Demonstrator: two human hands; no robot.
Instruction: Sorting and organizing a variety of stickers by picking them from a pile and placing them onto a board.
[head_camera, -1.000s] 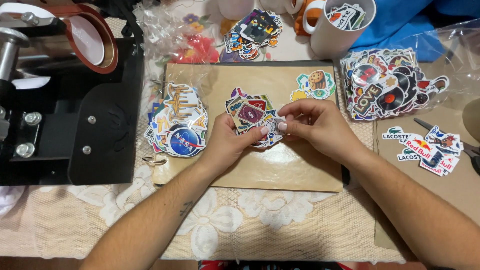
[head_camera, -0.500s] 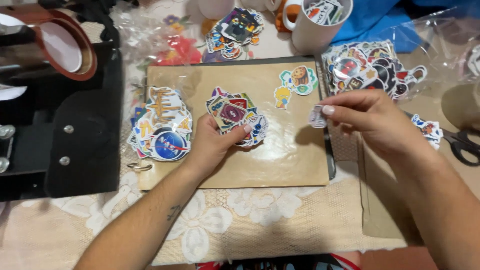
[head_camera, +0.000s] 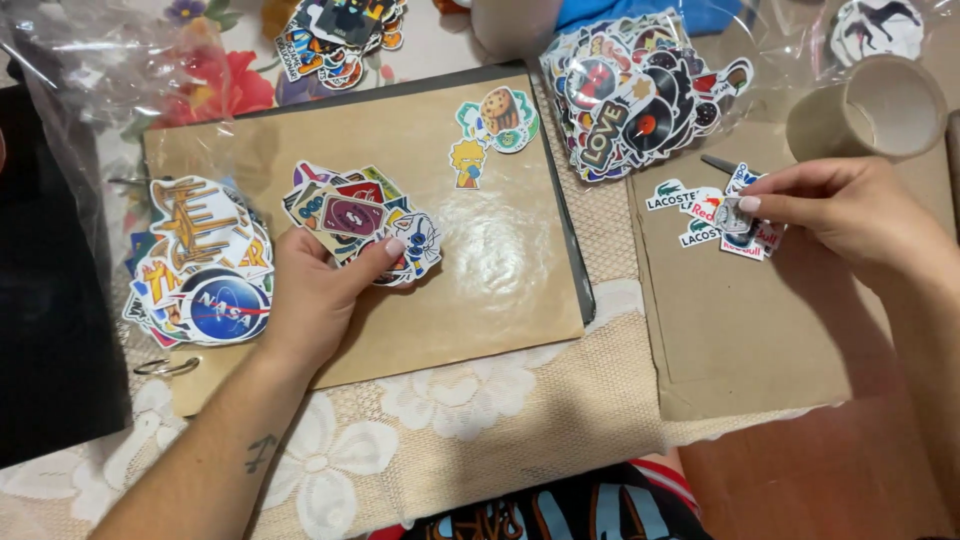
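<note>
A: Status on our hands?

B: Left hand (head_camera: 318, 295) pinched shut on the fanned sticker stack (head_camera: 362, 218), thumb on top, fingers under, resting on the brown board (head_camera: 480, 290). Right hand (head_camera: 850, 215) has fingertips closed on one small sticker (head_camera: 735, 215), held right over the small logo pile (head_camera: 715, 215) on the cardboard sheet (head_camera: 760, 330).

A: How do we place it well?

B: My read: we lower it flat onto the pile directly below the pinch and part the fingers only once it touches, so it doesn't flutter off. Left grip should stay firm; that fan looks ready to slide apart.

A: Containers?

B: Clear plastic bag (head_camera: 650, 90), up and left of the right grip, holds a big mixed sticker heap. Paper cup (head_camera: 870, 110) just above the right hand: we can't see anything inside. A ring-bound sticker pile (head_camera: 200, 265) lies just left of the left grip.
</note>
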